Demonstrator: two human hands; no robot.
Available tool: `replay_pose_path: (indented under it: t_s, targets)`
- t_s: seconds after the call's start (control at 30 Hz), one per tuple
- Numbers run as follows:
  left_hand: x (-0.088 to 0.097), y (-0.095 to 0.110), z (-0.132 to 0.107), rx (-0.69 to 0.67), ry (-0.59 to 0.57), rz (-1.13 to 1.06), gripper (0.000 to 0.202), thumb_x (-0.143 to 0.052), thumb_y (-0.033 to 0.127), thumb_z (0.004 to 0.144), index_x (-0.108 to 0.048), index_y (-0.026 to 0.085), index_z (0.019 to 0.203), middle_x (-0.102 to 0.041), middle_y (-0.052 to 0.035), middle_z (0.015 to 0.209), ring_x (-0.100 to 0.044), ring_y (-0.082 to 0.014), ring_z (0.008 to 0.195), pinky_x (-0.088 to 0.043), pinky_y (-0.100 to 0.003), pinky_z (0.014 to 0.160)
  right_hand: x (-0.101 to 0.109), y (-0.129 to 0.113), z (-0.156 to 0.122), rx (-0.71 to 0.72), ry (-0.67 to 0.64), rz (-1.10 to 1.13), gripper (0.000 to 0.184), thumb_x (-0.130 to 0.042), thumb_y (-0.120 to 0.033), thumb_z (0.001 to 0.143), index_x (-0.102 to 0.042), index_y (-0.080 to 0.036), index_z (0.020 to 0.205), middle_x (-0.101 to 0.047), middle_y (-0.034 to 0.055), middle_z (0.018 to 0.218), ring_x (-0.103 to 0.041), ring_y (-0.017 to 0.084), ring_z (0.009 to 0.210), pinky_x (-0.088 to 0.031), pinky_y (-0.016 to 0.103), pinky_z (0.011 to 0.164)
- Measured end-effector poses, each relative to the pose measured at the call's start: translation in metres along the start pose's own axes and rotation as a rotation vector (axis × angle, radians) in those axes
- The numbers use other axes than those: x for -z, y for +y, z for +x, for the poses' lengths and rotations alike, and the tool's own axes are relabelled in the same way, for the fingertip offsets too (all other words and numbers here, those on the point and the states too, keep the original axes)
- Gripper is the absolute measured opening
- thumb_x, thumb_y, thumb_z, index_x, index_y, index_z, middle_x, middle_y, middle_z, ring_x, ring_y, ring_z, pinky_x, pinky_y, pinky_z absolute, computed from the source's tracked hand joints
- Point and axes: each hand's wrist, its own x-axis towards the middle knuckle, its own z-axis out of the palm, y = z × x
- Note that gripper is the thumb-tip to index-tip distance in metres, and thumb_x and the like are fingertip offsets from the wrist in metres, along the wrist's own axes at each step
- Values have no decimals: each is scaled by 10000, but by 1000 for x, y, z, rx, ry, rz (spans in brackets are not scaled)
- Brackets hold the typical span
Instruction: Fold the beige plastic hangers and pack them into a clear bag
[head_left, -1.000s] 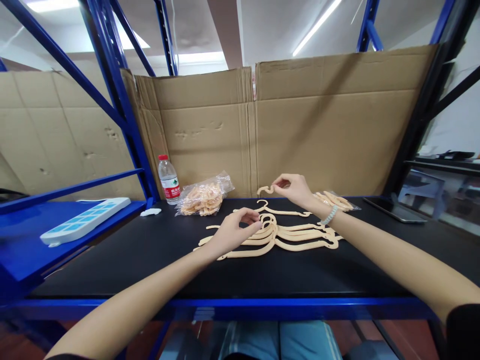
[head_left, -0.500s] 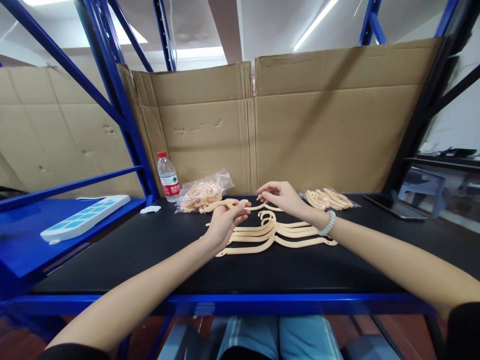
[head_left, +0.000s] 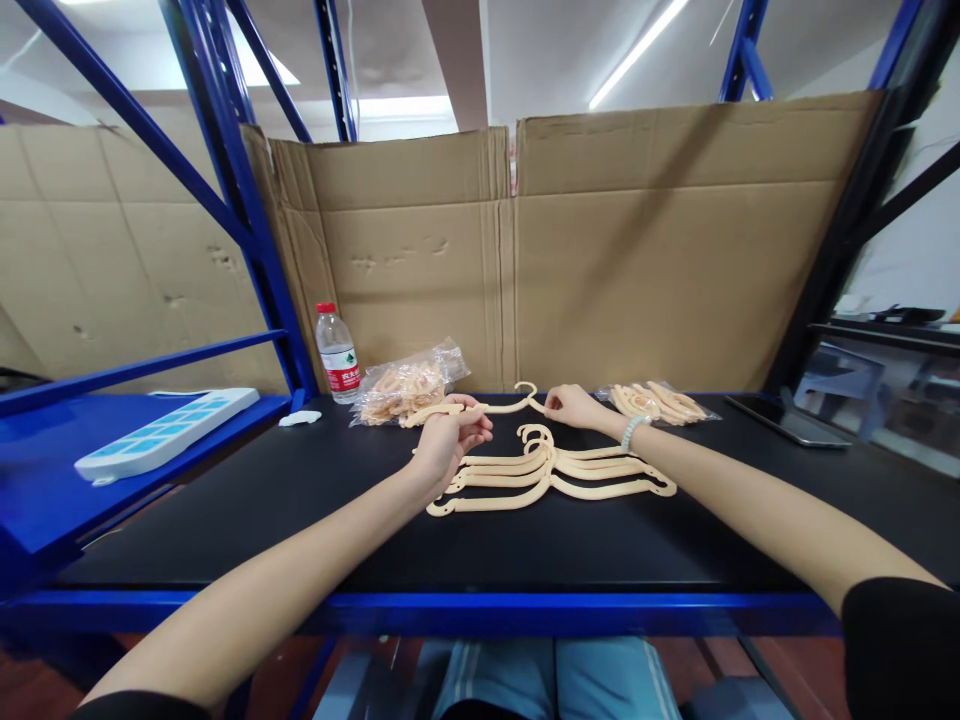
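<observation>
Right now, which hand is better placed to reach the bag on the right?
Right, I'd say: the right hand is nearer that bag, though its fingers appear closed on the back hanger. The left hand is farther away and appears to pinch a hanger piece.

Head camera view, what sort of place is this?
Probably a workshop or factory workstation: there's a blue metal-framed bench with a flat black top, tall brown cardboard sheets standing behind it, and overlapping curved beige plastic-looking hangers lying on it.
</observation>
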Motion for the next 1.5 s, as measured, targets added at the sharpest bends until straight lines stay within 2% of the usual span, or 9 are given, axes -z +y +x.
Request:
replay_pose_path:
  t_s: [0.23, 0.33, 0.43, 0.63, 0.77, 0.83, 1.03, 1.2, 1.5]
  targets:
    - [2, 1, 4, -21, 32, -50, 148, -702, 144, 664, -584, 119, 751, -601, 10, 590, -558, -50, 512, -436, -127, 514, 47, -14, -8, 79, 253, 166, 101, -600, -228, 760, -586, -158, 832, -649, 46, 777, -600, 158, 703, -472, 269, 669]
    - [1, 1, 3, -45, 24, -100, 202, -755, 156, 629, -606, 114, 758, -611, 5, 624, -560, -50, 549, -457, -135, 556, 63, -21, -24, 188, 287, 231, 198, -593, -240, 759, -576, -173, 944, -625, 28, 776, -574, 159, 680, -470, 288, 658]
    - [-1, 2, 4, -104, 8, -128, 253, -799, 167, 586, -615, 110, 752, -612, 5, 646, -555, -51, 579, -461, -141, 590, 71, -25, -43, 262, 308, 214, 167, -534, -259, 807, -585, -189, 949, -618, 39, 830, -558, 164, 704, -468, 298, 677]
    - [4, 9, 8, -93, -87, -100, 255, -800, 210, 610, -601, 135, 751, -577, 22, 682, -536, -64, 638, -451, -165, 595, 69, -19, -73, 277, 314, 286, 205, -453, -355, 906, -574, -193, 943, -606, 36, 803, -553, 160, 698, -456, 289, 662]
    - [7, 13, 8, -30, -180, -102, 240, -774, 191, 646, -553, 152, 732, -628, -19, 928, -588, -131, 831, -506, -282, 730, 66, -17, -80, 294, 303, 292, 201, -448, -351, 915, -571, -194, 893, -605, 39, 818, -560, 164, 730, -453, 295, 687]
    - [7, 13, 8, -13, -226, -104, 233, -757, 182, 671, -533, 154, 728, -631, -31, 994, -593, -141, 856, -508, -315, 762, 66, -19, -81, 305, 287, 301, 200, -445, -346, 918, -548, -195, 837, -591, 32, 796, -552, 161, 723, -449, 291, 679]
    - [6, 12, 5, 38, -307, -93, 258, -773, 199, 660, -533, 152, 743, -640, -21, 895, -646, -166, 782, -501, -317, 752, 65, -21, -82, 328, 285, 329, 205, -441, -356, 923, -541, -192, 853, -571, 27, 771, -535, 152, 701, -443, 279, 660]
    - [6, 10, 6, 44, -339, -83, 287, -806, 177, 591, -538, 129, 683, -640, -30, 802, -634, -137, 674, -493, -289, 720, 65, -22, -82, 326, 293, 332, 217, -451, -367, 912, -563, -187, 863, -572, 34, 766, -539, 161, 706, -445, 282, 660]
    - [5, 5, 6, 3, -274, -26, 267, -769, 113, 566, -507, 131, 614, -579, 7, 605, -545, -91, 527, -419, -232, 568, 58, -32, -86, 346, 340, 220, 181, -444, -324, 909, -568, -195, 882, -616, 35, 779, -553, 161, 669, -426, 285, 633]
